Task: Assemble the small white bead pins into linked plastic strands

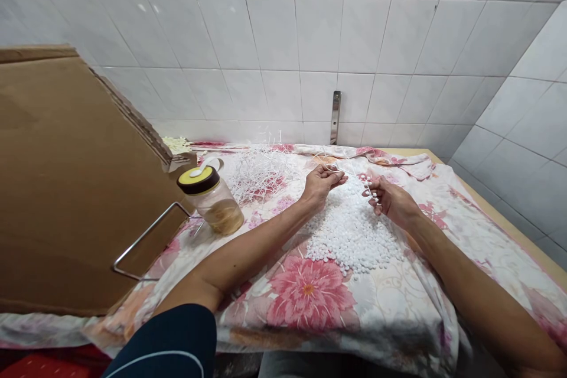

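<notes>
A pale tiled wall (274, 29) stands behind a surface spread with a rumpled floral cloth (310, 292). Taking the white bead-like pieces (354, 242) as the clock's centre, a big cardboard sheet (66, 177) stands at nine, with a bent metal wire frame (150, 233) by its lower edge. It could slide or tip towards the jar (219, 207) if an elbow nudges it. The lidded jar, between nine and ten, could be knocked over by the left forearm. At ten, tangled thin white stems (261, 174) could snag on a sleeve and scatter.

The left hand (322, 184), at eleven, is pinched narrow on a thin white strand (330, 166); a hard pull could snap it. The right hand (394, 201), near one, has its fingers drawn in around a small white cluster (370, 189); a loose pinch could drop bits, and a sweeping wrist or tugged cloth could roll the loose pieces away.

No brand, label or writing is readable.
</notes>
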### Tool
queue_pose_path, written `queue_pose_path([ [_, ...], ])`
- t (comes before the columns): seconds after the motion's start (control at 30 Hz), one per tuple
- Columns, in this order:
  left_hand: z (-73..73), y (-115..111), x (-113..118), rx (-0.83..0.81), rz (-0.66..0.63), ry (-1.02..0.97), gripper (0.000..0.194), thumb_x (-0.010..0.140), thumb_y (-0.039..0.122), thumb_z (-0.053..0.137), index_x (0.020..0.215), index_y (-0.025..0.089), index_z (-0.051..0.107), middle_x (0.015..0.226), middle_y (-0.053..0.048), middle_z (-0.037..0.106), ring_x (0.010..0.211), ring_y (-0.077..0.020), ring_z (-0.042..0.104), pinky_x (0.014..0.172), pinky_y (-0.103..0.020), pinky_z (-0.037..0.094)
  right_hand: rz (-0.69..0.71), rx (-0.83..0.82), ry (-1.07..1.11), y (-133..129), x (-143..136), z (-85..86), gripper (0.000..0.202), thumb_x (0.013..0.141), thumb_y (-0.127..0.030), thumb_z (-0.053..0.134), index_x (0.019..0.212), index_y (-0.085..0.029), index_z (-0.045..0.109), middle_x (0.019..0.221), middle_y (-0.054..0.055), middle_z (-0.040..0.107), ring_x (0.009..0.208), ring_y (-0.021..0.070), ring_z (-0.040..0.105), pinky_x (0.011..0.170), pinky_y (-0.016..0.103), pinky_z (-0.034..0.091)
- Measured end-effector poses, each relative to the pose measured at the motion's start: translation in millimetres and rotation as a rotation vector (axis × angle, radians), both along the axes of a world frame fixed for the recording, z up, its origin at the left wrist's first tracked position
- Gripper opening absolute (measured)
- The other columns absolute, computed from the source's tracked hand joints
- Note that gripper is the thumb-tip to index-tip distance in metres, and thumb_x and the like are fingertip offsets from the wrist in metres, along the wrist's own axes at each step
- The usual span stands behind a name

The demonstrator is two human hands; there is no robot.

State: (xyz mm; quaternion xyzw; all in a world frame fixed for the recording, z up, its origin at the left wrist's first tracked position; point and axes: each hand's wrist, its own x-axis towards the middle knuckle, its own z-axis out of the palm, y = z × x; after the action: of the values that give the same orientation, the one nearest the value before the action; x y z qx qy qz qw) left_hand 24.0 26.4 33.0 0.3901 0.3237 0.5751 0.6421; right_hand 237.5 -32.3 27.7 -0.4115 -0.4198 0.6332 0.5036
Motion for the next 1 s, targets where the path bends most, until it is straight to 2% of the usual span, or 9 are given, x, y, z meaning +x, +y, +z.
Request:
queue_pose_path([
  [0.1, -2.2, 2, 0, 0.009, 0.024, 0.014, 0.043, 0.066, 0.018, 0.095, 0.085, 0.014, 0.057, 0.077, -0.003, 0.074, 0.074, -0.0153, 0.075, 0.092, -0.038, 0.063, 0.07, -0.003, 0.04, -2, 1, 3.4, 0.055, 0.083, -0.072, 0.071, 0.095, -0.019, 0.071, 0.095, 0.011, 0.074, 0.065, 0.016, 0.062, 0.045, 0.025, 0.051],
  [0.2, -5.7, 1, 2, 0.025, 0.012, 0.039, 0.042, 0.066, 0.019, 0.095, 0.085, 0.014, 0.058, 0.075, -0.002, 0.073, 0.072, -0.0154, 0.074, 0.089, -0.038, 0.063, 0.105, 0.055, -0.066, -7, -1, 2.6, 0.047, 0.078, -0.058, 0.085, 0.102, -0.02, 0.072, 0.097, 0.009, 0.074, 0.064, 0.0138, 0.061, 0.043, 0.022, 0.046],
  [0.27, -7.2, -1, 4, 0.04, -0.013, 0.058, 0.042, 0.066, 0.021, 0.096, 0.086, 0.013, 0.059, 0.075, -0.003, 0.072, 0.072, -0.0159, 0.074, 0.088, -0.038, 0.063, 0.104, 0.091, -0.139, -10, -3, 1.2, 0.045, 0.075, -0.05, 0.09, 0.104, -0.02, 0.072, 0.09, 0.007, 0.073, 0.058, 0.0114, 0.056, 0.041, 0.021, 0.042],
  [0.4, -5.4, -7, 6, 0.048, -0.066, 0.087, 0.044, 0.066, 0.024, 0.096, 0.087, 0.013, 0.059, 0.076, -0.004, 0.072, 0.074, -0.0169, 0.074, 0.084, -0.036, 0.061, 0.048, 0.141, -0.184, -12, -8, 2.1, 0.044, 0.07, -0.049, 0.092, 0.095, -0.018, 0.072, 0.072, 0.0, 0.063, 0.051, 0.0086, 0.047, 0.039, 0.021, 0.041],
  [0.57, 0.9, -16, 4, 0.004, -0.193, 0.175, 0.044, 0.067, 0.034, 0.093, 0.091, 0.015, 0.062, 0.079, -0.006, 0.072, 0.07, -0.0158, 0.069, 0.062, -0.026, 0.05, -0.064, 0.173, -0.142, -11, -9, 7.6, 0.044, 0.065, -0.049, 0.094, 0.082, -0.018, 0.069, 0.066, -0.004, 0.054, 0.05, 0.0073, 0.044, 0.039, 0.021, 0.042],
  [0.67, 4.5, -19, 2, -0.034, -0.297, 0.166, 0.044, 0.066, 0.04, 0.092, 0.089, 0.015, 0.064, 0.072, -0.002, 0.065, 0.065, -0.0133, 0.063, 0.062, -0.027, 0.048, -0.071, 0.176, -0.121, -12, -10, 7.5, 0.043, 0.066, -0.049, 0.094, 0.08, -0.018, 0.068, 0.066, -0.004, 0.053, 0.051, 0.0073, 0.043, 0.039, 0.021, 0.041],
  [0.83, 5.5, -23, 4, -0.113, -0.415, 0.065, 0.048, 0.06, 0.04, 0.095, 0.09, 0.017, 0.065, 0.075, 0.0, 0.061, 0.066, -0.0124, 0.059, 0.065, -0.028, 0.049, -0.034, 0.183, -0.171, -11, -11, 3.1, 0.041, 0.066, -0.048, 0.094, 0.08, -0.018, 0.069, 0.065, -0.004, 0.053, 0.051, 0.0083, 0.044, 0.04, 0.022, 0.043],
  [0.9, 2.8, -24, 5, -0.113, -0.424, 0.06, 0.049, 0.062, 0.046, 0.095, 0.085, 0.018, 0.062, 0.068, 0.004, 0.053, 0.06, -0.0098, 0.052, 0.062, -0.026, 0.047, -0.037, 0.183, -0.189, -11, -11, 2.9, 0.041, 0.067, -0.048, 0.094, 0.081, -0.018, 0.069, 0.065, -0.004, 0.053, 0.052, 0.0086, 0.045, 0.04, 0.022, 0.043],
  [1.0, -1.4, -25, 7, -0.075, -0.42, 0.097, 0.054, 0.065, 0.055, 0.093, 0.073, 0.02, 0.052, 0.056, 0.01, 0.033, 0.048, -0.0059, 0.032, 0.054, -0.024, 0.038, -0.043, 0.191, -0.202, -11, -11, 4.0, 0.04, 0.068, -0.049, 0.093, 0.081, -0.018, 0.069, 0.066, -0.004, 0.054, 0.051, 0.0085, 0.046, 0.041, 0.022, 0.044],
])
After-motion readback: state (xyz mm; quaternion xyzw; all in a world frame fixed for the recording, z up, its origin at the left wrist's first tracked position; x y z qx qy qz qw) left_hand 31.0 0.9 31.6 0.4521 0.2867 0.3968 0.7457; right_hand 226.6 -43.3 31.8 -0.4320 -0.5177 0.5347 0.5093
